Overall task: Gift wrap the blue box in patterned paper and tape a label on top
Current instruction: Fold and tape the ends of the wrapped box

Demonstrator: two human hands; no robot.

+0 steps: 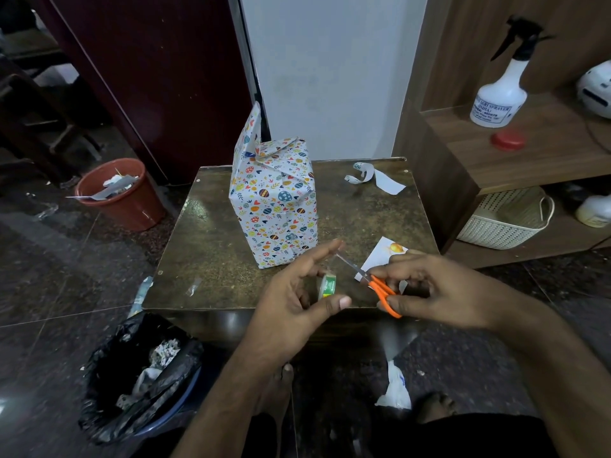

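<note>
Dim indoor light, cool cast, source somewhere overhead; I can't place it. Table top (231,246) shows soft sheen, brighter streak near far edge. Floor tiles (49,292) catch faint glare at lower left. White wall panel (330,77) is brightest area. Left background sinks into near-black, detail lost. I see strong wide-angle bending at edges: shelf (545,153) and floor lines curve. Hands slightly soft, likely motion blur. Wrapped box (274,206) reasonably sharp. Noise in shadows.

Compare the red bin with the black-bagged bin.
The red bin stands on the floor behind the table's left corner; the bagged bin stands nearer, in front of that corner. The red bin is bare plastic; the bagged bin has a crumpled black liner. Both hold paper scraps.
</note>
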